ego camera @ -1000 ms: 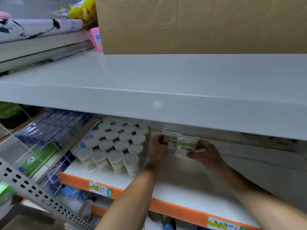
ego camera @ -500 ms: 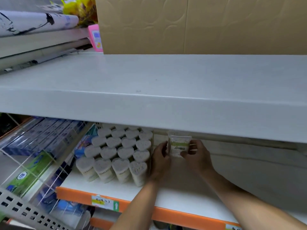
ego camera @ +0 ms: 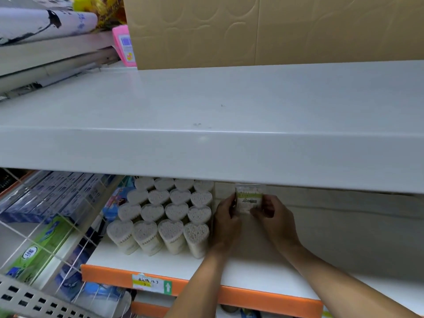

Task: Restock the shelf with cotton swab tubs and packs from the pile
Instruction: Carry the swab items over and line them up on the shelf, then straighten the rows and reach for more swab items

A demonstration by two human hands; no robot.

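Store shelving fills the view, with a broad white upper shelf [ego camera: 229, 106] crossing the middle and a tan cardboard box [ego camera: 263, 31] standing at its back. Left of the box sits a small pink package [ego camera: 125, 45]. Below the upper shelf, at far left, a white wire divider [ego camera: 41, 226] fences off blue boxes [ego camera: 52, 193] and green packs [ego camera: 43, 244]. Right of the divider, on a lower shelf [ego camera: 252, 267] with an orange front edge and a price label [ego camera: 150, 283], heart-shaped cotton swab tubs [ego camera: 167, 212] stand upright in tight rows of four. Just right of the tubs, the left hand [ego camera: 226, 220] reaches in, its fingers curled against the left side of a clear cotton swab pack [ego camera: 249, 199] with a green label. The pack stands upright near the back of the lower shelf, its top partly hidden under the upper shelf's edge. The right hand [ego camera: 274, 216] grips the pack's right side, fingers curled around it.
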